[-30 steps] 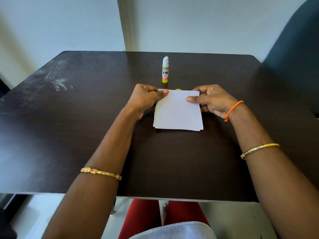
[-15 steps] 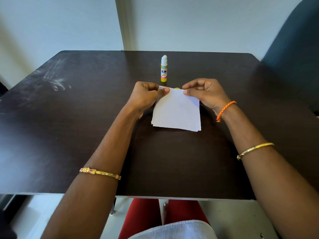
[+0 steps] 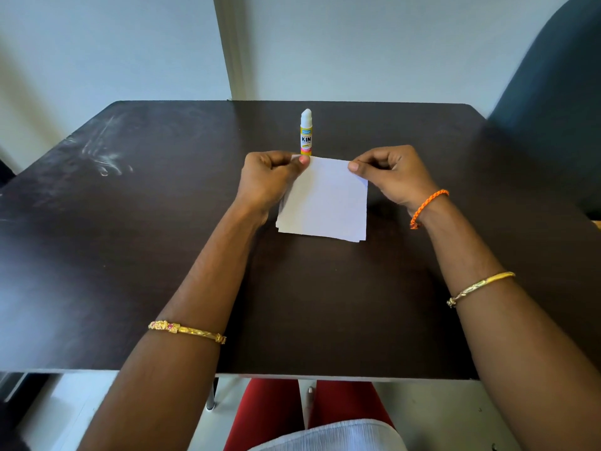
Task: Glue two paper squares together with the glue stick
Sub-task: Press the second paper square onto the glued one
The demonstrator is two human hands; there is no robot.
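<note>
Head view. Left hand (image 3: 266, 180) pinches the upper left corner of the top paper square (image 3: 325, 200), thumb pressed against curled fingers. Right hand (image 3: 390, 172) pinches the upper right corner likewise, fingers closed on the sheet. The lower paper square (image 3: 282, 226) shows only as offset edges along the bottom left. Glue stick (image 3: 306, 133) stands upright just above the papers, centre frame. Dark table (image 3: 130, 239) lies bare toward every edge.

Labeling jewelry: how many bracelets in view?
3. Gold bangle on left forearm; orange braided band on right wrist; gold bangle on right forearm.
</note>
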